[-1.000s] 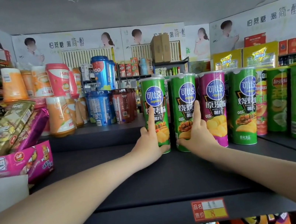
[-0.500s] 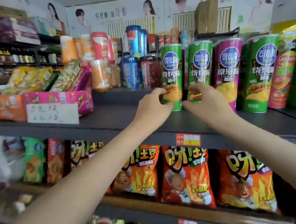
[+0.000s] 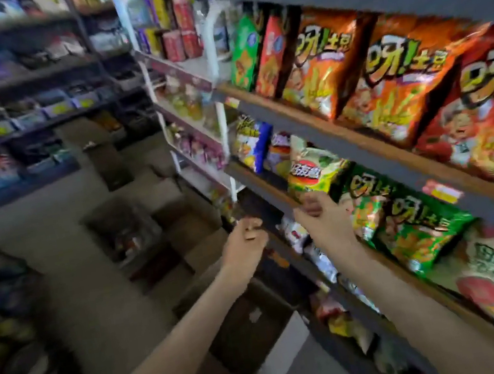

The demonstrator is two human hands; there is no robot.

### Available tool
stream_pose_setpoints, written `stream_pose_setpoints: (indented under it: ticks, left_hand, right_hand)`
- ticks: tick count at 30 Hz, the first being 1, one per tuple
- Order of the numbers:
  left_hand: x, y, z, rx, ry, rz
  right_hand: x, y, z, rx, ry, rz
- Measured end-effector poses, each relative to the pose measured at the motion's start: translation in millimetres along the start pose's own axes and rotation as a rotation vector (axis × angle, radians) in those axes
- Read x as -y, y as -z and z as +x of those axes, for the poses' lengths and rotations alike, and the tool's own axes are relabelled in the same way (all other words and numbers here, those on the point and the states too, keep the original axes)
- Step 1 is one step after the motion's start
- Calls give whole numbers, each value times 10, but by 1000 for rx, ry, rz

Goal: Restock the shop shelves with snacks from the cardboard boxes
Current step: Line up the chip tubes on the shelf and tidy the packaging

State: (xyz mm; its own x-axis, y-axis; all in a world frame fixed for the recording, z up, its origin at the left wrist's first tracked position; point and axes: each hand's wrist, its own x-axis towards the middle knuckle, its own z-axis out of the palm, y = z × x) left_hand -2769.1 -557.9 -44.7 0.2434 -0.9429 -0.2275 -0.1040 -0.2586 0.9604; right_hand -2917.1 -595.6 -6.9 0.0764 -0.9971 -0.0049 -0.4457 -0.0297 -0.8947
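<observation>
My left hand [image 3: 246, 238] and my right hand [image 3: 325, 223] hang in the air in front of the lower snack shelves, close together, fingers loosely curled, holding nothing. Just beyond my right hand, green and orange chip bags [image 3: 407, 226] stand on a dark shelf [image 3: 270, 180]. Orange-red chip bags [image 3: 384, 84] fill the shelf above. An open cardboard box [image 3: 126, 228] with packets inside sits on the floor to the left of my hands. Another cardboard box [image 3: 247, 319] lies below my forearms. The picture is motion-blurred.
A white wire rack [image 3: 186, 76] with cans and small packs stands at the far end of the shelving. Dark shelves of goods [image 3: 18, 119] line the left side of the aisle. A tall box [image 3: 101, 151] stands further back on the grey floor [image 3: 64, 248].
My view has swung down and left, away from the top shelf of chip cans. Both hands have left the cans and dropped to the lower shelves, empty.
</observation>
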Motion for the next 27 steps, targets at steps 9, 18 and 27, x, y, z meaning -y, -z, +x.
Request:
stream_pose_setpoints:
  ticks: [9, 18, 27]
  left_hand:
    - [1208, 1679, 333, -325, 423, -1]
    - [1672, 3698, 986, -453, 470, -18]
    - [1736, 4987, 2077, -504, 497, -52]
  right_hand:
    - [-14, -1874, 272, 238, -265, 17]
    - [777, -4116, 841, 400, -291, 2]
    - [1071, -5363, 1781, 449, -361, -81]
